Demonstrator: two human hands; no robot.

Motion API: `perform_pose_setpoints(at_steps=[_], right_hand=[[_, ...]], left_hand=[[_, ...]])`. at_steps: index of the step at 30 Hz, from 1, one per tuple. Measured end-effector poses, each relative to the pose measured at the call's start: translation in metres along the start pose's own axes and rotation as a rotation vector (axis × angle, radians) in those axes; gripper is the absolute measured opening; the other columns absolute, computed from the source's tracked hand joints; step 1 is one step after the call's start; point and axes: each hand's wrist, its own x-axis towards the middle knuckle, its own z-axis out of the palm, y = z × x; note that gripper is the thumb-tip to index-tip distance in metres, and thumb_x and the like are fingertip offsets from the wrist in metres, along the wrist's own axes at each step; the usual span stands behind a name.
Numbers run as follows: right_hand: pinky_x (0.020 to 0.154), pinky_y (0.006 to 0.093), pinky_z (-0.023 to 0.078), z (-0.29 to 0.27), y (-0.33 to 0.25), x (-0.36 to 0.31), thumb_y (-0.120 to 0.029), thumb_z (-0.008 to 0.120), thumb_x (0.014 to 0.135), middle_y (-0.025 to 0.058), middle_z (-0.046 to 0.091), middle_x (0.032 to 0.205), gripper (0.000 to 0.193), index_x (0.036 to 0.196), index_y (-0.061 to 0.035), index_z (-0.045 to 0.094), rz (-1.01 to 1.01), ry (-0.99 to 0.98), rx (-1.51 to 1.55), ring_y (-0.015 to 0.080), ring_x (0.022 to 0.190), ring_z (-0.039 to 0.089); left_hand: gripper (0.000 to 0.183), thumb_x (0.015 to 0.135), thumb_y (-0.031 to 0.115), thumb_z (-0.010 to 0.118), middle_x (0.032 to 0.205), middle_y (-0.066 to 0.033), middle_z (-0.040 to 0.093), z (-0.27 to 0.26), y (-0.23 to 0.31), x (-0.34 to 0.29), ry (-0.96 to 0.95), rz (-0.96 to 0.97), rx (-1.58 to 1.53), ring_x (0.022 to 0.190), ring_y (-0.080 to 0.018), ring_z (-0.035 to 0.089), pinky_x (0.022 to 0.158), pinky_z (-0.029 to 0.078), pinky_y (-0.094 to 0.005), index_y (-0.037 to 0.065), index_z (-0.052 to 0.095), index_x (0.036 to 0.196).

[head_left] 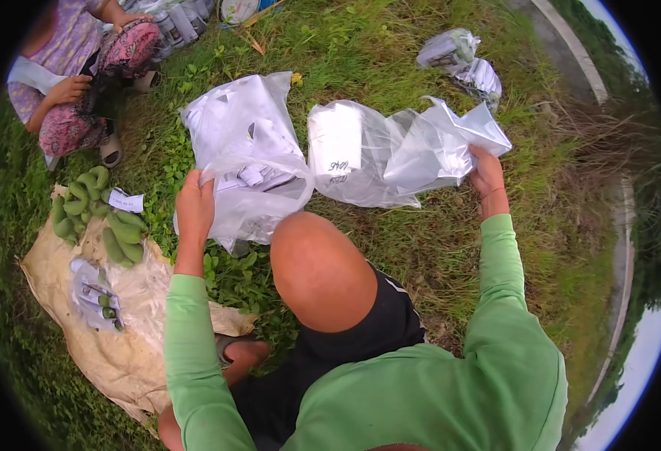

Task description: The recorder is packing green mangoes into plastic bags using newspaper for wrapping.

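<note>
My left hand [195, 204] is closed on the rim of a large clear plastic bag [274, 197]. Inside that bag lies a pile of white paper pieces [234, 120], and its mouth faces me. To its right, a second clear plastic bag [379, 177] lies on the grass with a white bundle [339, 135] in it, marked in dark ink. My right hand [487, 174] grips a clear plastic sheet or bag end [439, 146] at the right of this second bag. Whether that piece is separate from the second bag I cannot tell.
Green bananas [124, 233] and a small clear bag [93, 293] rest on a tan sack [131, 353] at left. Another person [82, 75] sits at upper left by more bagged items. A filled bag [462, 64] lies at upper right, near a curb [575, 45].
</note>
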Motion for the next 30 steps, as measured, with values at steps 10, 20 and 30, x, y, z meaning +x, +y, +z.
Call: perform_pose_setpoints(at_steps=[10,20,30], right_hand=[[0.119,0.0490,0.049,0.179,-0.105,-0.133,-0.008,0.058,0.107,0.0191,0.059,0.149,0.047,0.151,0.0055,0.048,-0.264,-0.321,0.342,0.0329,0.141,0.056],[0.092,0.0405,0.057,0.385,0.087,-0.174,-0.006,0.073,0.089,0.0145,0.073,0.112,0.035,0.123,-0.0127,0.079,-0.828,-1.214,-0.660,0.0358,0.108,0.071],[0.103,0.0452,0.055,0.476,0.225,-0.051,-0.022,0.070,0.094,0.0212,0.070,0.132,0.046,0.137,-0.0055,0.069,-0.602,-0.867,-1.203,0.0397,0.123,0.067]], left_hand=[[0.038,0.097,0.031,0.075,0.092,-0.0195,0.077,-0.024,0.076,0.074,-0.193,-0.119,-0.053,0.083,-0.0268,0.072,0.079,0.055,-0.0383,-0.003,0.074,0.114],[0.026,0.103,0.023,0.072,0.090,-0.0013,0.075,-0.029,0.090,0.101,-0.348,-0.240,-0.301,0.074,-0.0076,0.064,0.063,0.052,-0.0287,-0.003,0.077,0.106],[0.027,0.099,0.027,0.071,0.085,-0.0235,0.071,-0.048,0.127,0.040,-0.324,0.155,0.132,0.080,-0.0431,0.070,0.075,0.055,-0.0429,0.005,0.077,0.115]])
